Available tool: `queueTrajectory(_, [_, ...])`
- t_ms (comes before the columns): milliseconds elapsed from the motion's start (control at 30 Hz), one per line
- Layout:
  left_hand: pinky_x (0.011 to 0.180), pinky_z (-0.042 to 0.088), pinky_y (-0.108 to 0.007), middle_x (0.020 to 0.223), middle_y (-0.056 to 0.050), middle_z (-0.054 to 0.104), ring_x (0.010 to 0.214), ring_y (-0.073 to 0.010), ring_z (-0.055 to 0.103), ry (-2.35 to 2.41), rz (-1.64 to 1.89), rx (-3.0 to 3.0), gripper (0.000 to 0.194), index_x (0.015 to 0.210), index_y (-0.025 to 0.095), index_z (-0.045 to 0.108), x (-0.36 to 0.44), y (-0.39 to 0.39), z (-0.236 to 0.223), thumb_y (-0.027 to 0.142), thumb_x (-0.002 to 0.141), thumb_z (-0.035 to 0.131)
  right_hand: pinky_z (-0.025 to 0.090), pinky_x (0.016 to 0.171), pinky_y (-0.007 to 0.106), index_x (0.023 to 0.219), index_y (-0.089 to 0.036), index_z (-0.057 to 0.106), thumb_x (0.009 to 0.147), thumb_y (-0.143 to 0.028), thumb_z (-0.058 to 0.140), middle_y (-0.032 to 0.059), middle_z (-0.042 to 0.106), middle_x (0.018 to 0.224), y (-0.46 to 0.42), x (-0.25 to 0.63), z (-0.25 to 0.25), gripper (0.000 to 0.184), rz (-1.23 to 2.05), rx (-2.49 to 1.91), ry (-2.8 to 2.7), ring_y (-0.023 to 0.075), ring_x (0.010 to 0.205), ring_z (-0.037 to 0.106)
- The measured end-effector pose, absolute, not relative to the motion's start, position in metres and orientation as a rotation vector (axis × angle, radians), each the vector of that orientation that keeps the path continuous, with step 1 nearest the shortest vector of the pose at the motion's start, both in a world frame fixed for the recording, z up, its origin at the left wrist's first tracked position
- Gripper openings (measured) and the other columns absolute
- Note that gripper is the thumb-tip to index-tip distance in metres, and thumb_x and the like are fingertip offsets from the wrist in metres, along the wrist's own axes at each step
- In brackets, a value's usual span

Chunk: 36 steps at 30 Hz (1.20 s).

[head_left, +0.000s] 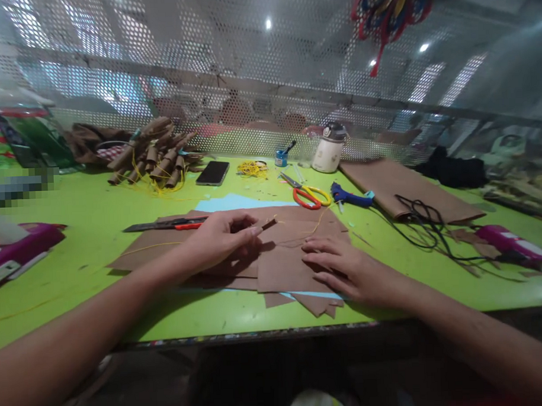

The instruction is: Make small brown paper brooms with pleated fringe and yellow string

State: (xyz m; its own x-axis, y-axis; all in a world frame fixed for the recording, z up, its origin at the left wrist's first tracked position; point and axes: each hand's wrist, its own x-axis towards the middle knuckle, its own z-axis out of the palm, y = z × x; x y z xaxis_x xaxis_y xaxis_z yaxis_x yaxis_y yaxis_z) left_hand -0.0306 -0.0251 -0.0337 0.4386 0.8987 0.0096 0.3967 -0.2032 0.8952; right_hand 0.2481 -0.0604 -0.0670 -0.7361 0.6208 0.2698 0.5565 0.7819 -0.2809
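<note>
My left hand (pixel 225 237) pinches a small dark-brown paper roll (pixel 269 224) between thumb and fingers, just above the stack of brown paper pieces (pixel 295 267). My right hand (pixel 344 268) lies with its fingers spread on the right side of that stack and holds nothing. A thin yellow thread (pixel 317 224) runs across the paper between the hands. Beside my left hand, a utility knife (pixel 165 224) with a black and red handle rests on the paper. Light-blue sheets (pixel 235 202) stick out from under the brown ones.
Behind the paper are scissors (pixel 310 195), a blue glue gun (pixel 353 195), a phone (pixel 212 173), yellow thread (pixel 252 168) and a white bottle (pixel 328 150). Brown paper rolls (pixel 158 156) lie at back left. A black cable (pixel 425 224) crosses the right side; power strips (pixel 516 245) flank the table (pixel 92 316).
</note>
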Motion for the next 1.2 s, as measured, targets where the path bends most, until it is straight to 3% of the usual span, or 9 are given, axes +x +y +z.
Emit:
queueTrajectory(300, [0.050, 0.044, -0.021, 0.074, -0.003, 0.065, 0.054, -0.0091, 0.053, 1.062, 0.636, 1.772, 0.027, 0.089, 0.014, 0.059, -0.033, -0.021, -0.038, 0.041, 0.083, 0.056, 0.043, 0.099, 0.042, 0.113, -0.019, 0.062, 0.091, -0.021, 0.048, 0.0114, 0.062, 0.119, -0.043, 0.246, -0.060, 0.027, 0.236, -0.808, -2.512, 0.0216, 0.117, 0.053])
queueTrajectory(433, [0.047, 0.043, -0.021, 0.073, -0.002, 0.063, 0.052, -0.0086, 0.051, 1.044, 0.626, 1.733, 0.030, 0.091, 0.015, 0.057, -0.034, -0.019, -0.040, 0.044, 0.084, 0.055, 0.050, 0.074, 0.032, 0.104, -0.018, 0.065, 0.091, -0.024, 0.047, 0.0055, 0.067, 0.081, -0.039, 0.267, -0.047, 0.023, 0.173, -1.094, -2.107, 0.0167, 0.076, 0.063])
queueTrajectory(567, [0.046, 0.041, -0.021, 0.073, -0.003, 0.063, 0.052, -0.0087, 0.051, 1.046, 0.608, 1.754, 0.032, 0.092, 0.015, 0.057, -0.036, -0.018, -0.037, 0.046, 0.084, 0.056, 0.037, 0.048, 0.025, 0.105, -0.013, 0.065, 0.088, -0.033, 0.050, -0.0026, 0.051, 0.057, -0.021, 0.278, -0.025, 0.030, 0.279, -1.280, -1.836, 0.0101, 0.047, 0.045])
queueTrajectory(667, [0.047, 0.041, -0.021, 0.072, -0.002, 0.062, 0.052, -0.0087, 0.050, 1.036, 0.592, 1.742, 0.032, 0.095, 0.016, 0.057, -0.036, -0.019, -0.033, 0.046, 0.084, 0.056, 0.037, 0.049, 0.025, 0.096, -0.010, 0.068, 0.079, -0.039, 0.062, -0.0026, 0.051, 0.055, -0.012, 0.259, -0.017, 0.034, 0.421, -1.280, -1.858, 0.0100, 0.049, 0.045])
queueTrajectory(733, [0.047, 0.040, -0.021, 0.069, -0.001, 0.060, 0.051, -0.0085, 0.049, 1.014, 0.595, 1.728, 0.033, 0.094, 0.015, 0.057, -0.036, -0.021, -0.033, 0.046, 0.084, 0.055, 0.046, 0.059, 0.027, 0.102, -0.012, 0.067, 0.075, -0.037, 0.066, 0.0040, 0.064, 0.075, -0.011, 0.235, -0.019, 0.037, 0.702, -1.144, -1.979, 0.0131, 0.063, 0.057])
queueTrajectory(833, [0.048, 0.041, -0.021, 0.065, 0.000, 0.056, 0.050, -0.0086, 0.048, 0.967, 0.603, 1.736, 0.033, 0.088, 0.014, 0.056, -0.035, -0.022, -0.034, 0.046, 0.085, 0.054, 0.049, 0.073, 0.029, 0.120, -0.017, 0.058, 0.072, -0.027, 0.070, 0.0076, 0.067, 0.102, -0.013, 0.201, -0.030, 0.051, 0.910, -1.049, -2.180, 0.0152, 0.083, 0.062])
queueTrajectory(933, [0.049, 0.041, -0.022, 0.066, 0.000, 0.058, 0.052, -0.0098, 0.050, 0.998, 0.580, 1.816, 0.034, 0.089, 0.014, 0.058, -0.035, -0.022, -0.035, 0.047, 0.085, 0.052, 0.045, 0.062, 0.025, 0.122, -0.017, 0.058, 0.077, -0.024, 0.065, 0.0021, 0.068, 0.079, -0.011, 0.186, -0.036, 0.047, 0.790, -1.180, -2.327, 0.0124, 0.067, 0.058])
queueTrajectory(1033, [0.055, 0.042, -0.023, 0.073, -0.003, 0.063, 0.062, -0.0124, 0.054, 1.074, 0.564, 2.026, 0.036, 0.090, 0.013, 0.062, -0.035, -0.023, -0.034, 0.047, 0.085, 0.051, 0.036, 0.052, 0.023, 0.108, -0.015, 0.068, 0.082, -0.030, 0.060, -0.0006, 0.062, 0.062, -0.008, 0.198, -0.028, 0.032, 0.607, -1.304, -2.404, 0.0105, 0.054, 0.050])
queueTrajectory(1200, [0.061, 0.041, -0.023, 0.076, -0.003, 0.065, 0.067, -0.0138, 0.054, 1.084, 0.556, 2.254, 0.044, 0.094, 0.015, 0.067, -0.034, -0.024, -0.031, 0.052, 0.087, 0.044, 0.042, 0.060, 0.025, 0.094, -0.020, 0.073, 0.085, -0.026, 0.055, 0.0037, 0.071, 0.079, -0.021, 0.253, 0.004, 0.021, 0.342, -1.203, -2.636, 0.0138, 0.064, 0.060])
